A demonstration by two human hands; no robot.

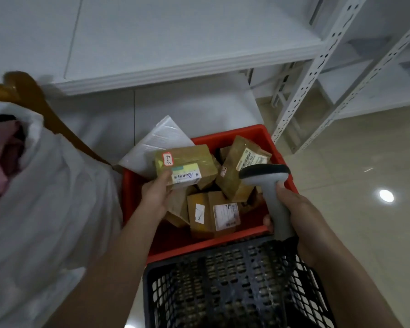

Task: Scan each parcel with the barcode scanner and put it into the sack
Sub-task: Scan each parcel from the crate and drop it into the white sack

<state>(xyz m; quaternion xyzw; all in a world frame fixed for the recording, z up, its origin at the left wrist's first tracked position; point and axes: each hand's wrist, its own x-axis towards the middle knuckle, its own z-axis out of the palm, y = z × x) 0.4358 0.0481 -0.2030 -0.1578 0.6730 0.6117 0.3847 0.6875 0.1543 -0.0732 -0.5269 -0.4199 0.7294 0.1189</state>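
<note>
My left hand (155,194) grips a brown cardboard parcel (187,164) with a barcode label and a red-edged sticker, held above the red crate (133,185). My right hand (291,209) holds the grey barcode scanner (270,188) by its handle, its dark head level with the parcel and just to its right. Several more brown parcels (213,214) lie in the crate, and a white padded envelope (156,140) leans on its far left corner. The white sack (57,197) stands open at the left with pink and dark things inside.
A dark blue perforated basket (234,285) sits right below my arms, in front of the crate. A white shelf board (175,67) and slotted white rack posts (317,79) stand behind. A brown wooden chair frame (33,95) holds the sack's edge. Glossy tiled floor lies to the right.
</note>
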